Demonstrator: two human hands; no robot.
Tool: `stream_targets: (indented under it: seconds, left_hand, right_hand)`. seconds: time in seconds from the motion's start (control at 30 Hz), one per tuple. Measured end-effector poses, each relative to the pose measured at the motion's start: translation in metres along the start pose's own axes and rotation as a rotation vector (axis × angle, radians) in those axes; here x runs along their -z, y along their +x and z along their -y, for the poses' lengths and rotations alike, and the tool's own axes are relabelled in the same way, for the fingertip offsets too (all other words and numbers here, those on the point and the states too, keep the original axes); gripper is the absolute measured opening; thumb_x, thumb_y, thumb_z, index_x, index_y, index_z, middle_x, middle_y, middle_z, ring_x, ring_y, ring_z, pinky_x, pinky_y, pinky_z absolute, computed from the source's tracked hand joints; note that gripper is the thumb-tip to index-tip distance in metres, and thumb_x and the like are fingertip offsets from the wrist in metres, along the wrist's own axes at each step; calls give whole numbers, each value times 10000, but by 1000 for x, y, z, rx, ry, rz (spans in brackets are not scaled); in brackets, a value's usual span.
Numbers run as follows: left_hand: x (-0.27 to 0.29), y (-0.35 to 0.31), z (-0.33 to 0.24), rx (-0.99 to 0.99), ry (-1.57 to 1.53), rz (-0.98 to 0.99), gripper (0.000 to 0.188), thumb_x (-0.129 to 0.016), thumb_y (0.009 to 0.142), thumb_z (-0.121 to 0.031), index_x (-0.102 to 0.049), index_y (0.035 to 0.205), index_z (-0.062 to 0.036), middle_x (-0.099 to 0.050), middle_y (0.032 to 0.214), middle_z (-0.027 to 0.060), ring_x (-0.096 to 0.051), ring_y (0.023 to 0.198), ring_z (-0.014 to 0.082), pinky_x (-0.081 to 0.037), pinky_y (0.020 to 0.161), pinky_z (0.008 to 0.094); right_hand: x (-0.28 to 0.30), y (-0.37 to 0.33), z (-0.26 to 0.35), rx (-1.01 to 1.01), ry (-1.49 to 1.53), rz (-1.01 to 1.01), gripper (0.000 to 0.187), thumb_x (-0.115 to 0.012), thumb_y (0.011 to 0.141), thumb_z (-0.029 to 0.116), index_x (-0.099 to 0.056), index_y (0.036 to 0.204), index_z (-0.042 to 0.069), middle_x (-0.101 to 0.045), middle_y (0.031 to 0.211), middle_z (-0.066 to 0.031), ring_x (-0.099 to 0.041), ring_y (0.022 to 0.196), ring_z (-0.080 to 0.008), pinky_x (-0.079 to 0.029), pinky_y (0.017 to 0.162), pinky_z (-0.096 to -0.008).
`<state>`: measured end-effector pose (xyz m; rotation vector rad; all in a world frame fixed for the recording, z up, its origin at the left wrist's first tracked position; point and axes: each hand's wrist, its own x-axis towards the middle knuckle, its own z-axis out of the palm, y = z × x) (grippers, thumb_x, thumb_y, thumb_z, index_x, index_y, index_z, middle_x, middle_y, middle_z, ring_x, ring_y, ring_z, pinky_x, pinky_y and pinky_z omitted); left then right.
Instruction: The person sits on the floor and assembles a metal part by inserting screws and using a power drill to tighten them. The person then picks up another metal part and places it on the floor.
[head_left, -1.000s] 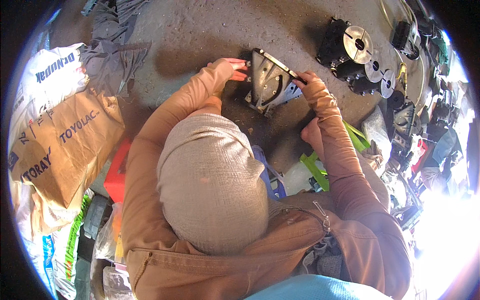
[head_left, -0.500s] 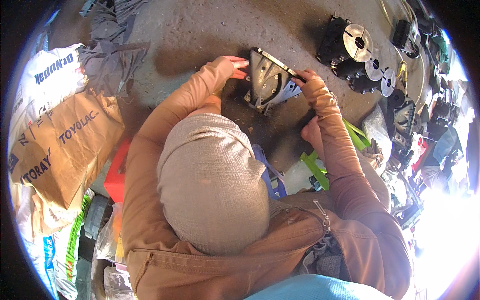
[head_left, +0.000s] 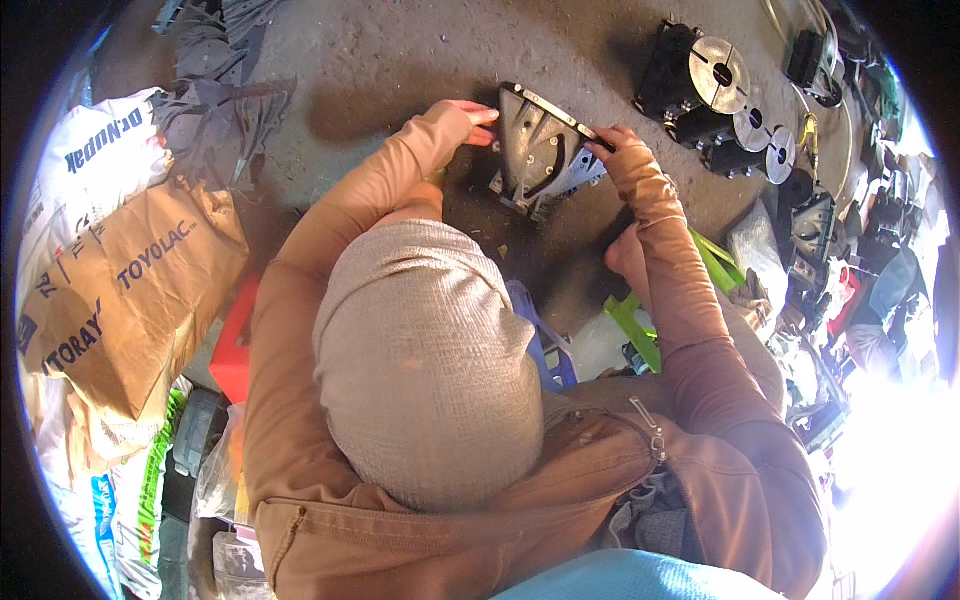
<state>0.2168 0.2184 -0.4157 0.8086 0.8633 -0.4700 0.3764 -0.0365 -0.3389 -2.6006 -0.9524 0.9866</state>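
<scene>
A roughly triangular metal part (head_left: 540,150) with ribs, small holes and a curved slot stands tilted on the dirty floor in front of me. A long dark bar with a pale top edge runs along its upper side. My right hand (head_left: 625,155) has its fingers curled around the right end of that bar. On the other side, my left hand (head_left: 465,122) reaches to the part's left edge, fingers stretched out with the tips at or just beside it. The left thumb is hard to make out, and the part's far side is hidden.
Black housings with round slotted metal discs (head_left: 718,75) stand at the upper right. Cluttered parts (head_left: 815,225) line the right side. A brown paper sack (head_left: 150,300) and a white sack (head_left: 115,145) are at left. Green pieces (head_left: 635,325) and a blue plastic piece (head_left: 550,345) lie near me.
The whole scene sits slightly higher in the picture. My hands and the metal part keep nearly the same places relative to each other.
</scene>
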Motion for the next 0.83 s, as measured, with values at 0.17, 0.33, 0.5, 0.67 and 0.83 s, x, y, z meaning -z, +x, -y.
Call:
stream_targets:
  seconds: [0.17, 0.33, 0.5, 0.67, 0.83]
  left_hand:
    - [-3, -2, -1, 0, -6, -28, 458, -718, 801, -213, -542, 1135, 46, -613, 1061, 204, -622, 935, 356, -532, 801, 457]
    - [-1, -5, 2, 37, -3, 19, 463, -695, 822, -206, -514, 1169, 42, -598, 1099, 196, -623, 931, 323, -534, 810, 392]
    - [1, 2, 1, 40, -6, -8, 498, -727, 791, -190, -508, 1175, 40, -608, 1071, 205, -622, 950, 347, -536, 800, 459]
    - [3, 5, 4, 29, 0, 2, 454, -716, 802, -194, -531, 1151, 31, -613, 1069, 194, -628, 925, 340, -536, 796, 451]
    - [2, 1, 3, 37, 26, 27, 424, -676, 836, -223, -543, 1162, 14, -601, 1093, 212, -624, 945, 325, -520, 838, 396]
  right_hand:
    - [-2, 0, 2, 13, -31, -12, 357, -667, 810, 316, -636, 1107, 120, -598, 1027, -117, -579, 957, -301, -457, 836, -351]
    - [-6, -3, -8, 33, 7, 14, 351, -637, 818, 356, -641, 1103, 151, -595, 1033, -121, -566, 995, -330, -451, 862, -383]
    - [-12, -1, -10, -21, 30, 9, 358, -647, 807, 354, -639, 1105, 156, -593, 1025, -123, -564, 999, -332, -454, 859, -385]
    - [-11, 1, -12, -12, -14, 26, 384, -661, 797, 364, -627, 1123, 164, -587, 1053, -134, -560, 1011, -330, -451, 875, -377]
    - [-20, -24, -21, -52, 91, -195, 535, -713, 751, 400, -561, 1217, 185, -549, 1149, -157, -546, 1045, -332, -444, 907, -382]
